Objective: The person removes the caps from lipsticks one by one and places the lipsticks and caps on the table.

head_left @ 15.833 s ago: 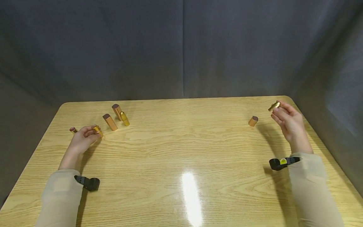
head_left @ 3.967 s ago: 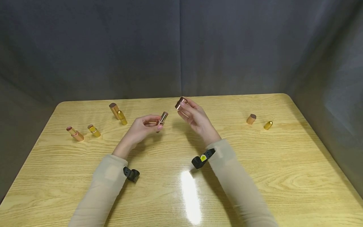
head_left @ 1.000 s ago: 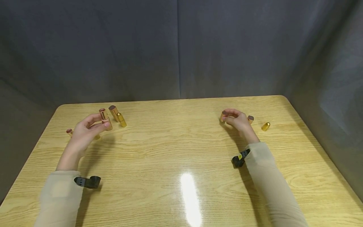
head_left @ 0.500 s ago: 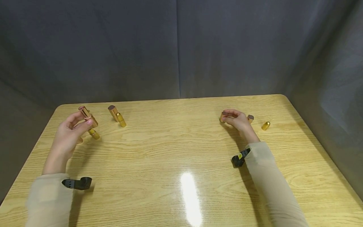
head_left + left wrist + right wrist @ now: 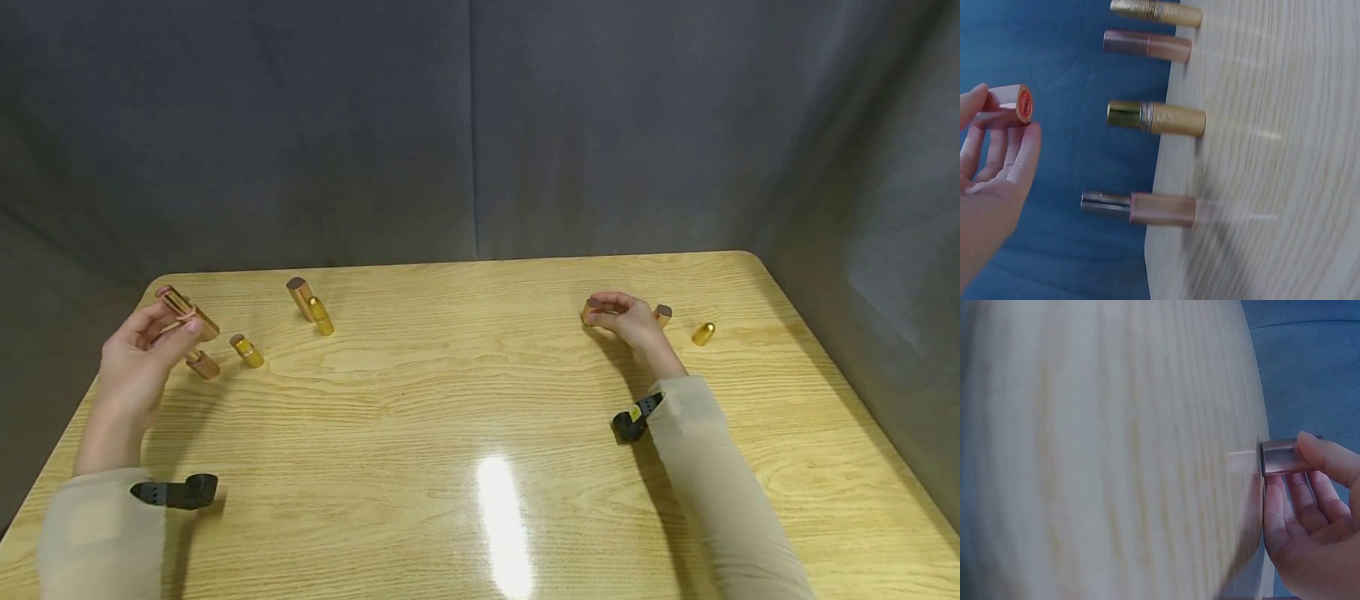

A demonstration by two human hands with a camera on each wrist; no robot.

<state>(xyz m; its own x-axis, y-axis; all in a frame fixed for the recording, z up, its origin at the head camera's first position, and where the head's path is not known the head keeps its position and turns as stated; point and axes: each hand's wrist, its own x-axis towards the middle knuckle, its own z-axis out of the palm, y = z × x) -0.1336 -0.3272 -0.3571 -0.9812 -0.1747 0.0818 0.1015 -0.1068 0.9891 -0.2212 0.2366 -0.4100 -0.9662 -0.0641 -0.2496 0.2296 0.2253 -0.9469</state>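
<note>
My left hand [image 5: 135, 358] pinches an uncapped copper lipstick [image 5: 207, 327] in the air at the table's left side. In the left wrist view, the red label on that lipstick's base [image 5: 1025, 104] faces the camera. Below it, another uncapped copper lipstick [image 5: 204, 365] stands on the table, partly hidden by the hand. An uncapped gold lipstick [image 5: 248, 352] stands to its right. Far to the right, my right hand [image 5: 636, 323] holds a copper lipstick cap [image 5: 1282, 457] between thumb and fingers, its end right at the tabletop.
A capped copper lipstick [image 5: 300, 297] and a capped gold lipstick [image 5: 322, 317] stand close together at the back left. Beyond my right hand are another copper cap [image 5: 663, 314] and a rounded gold cap [image 5: 703, 334]. Dark curtains [image 5: 480, 133] surround the wooden table [image 5: 420, 400].
Four seconds ago both hands held the copper lipstick and its cap apart mid-table; the hands have since spread outward. In the last second the left hand moved further left; the right stayed put.
</note>
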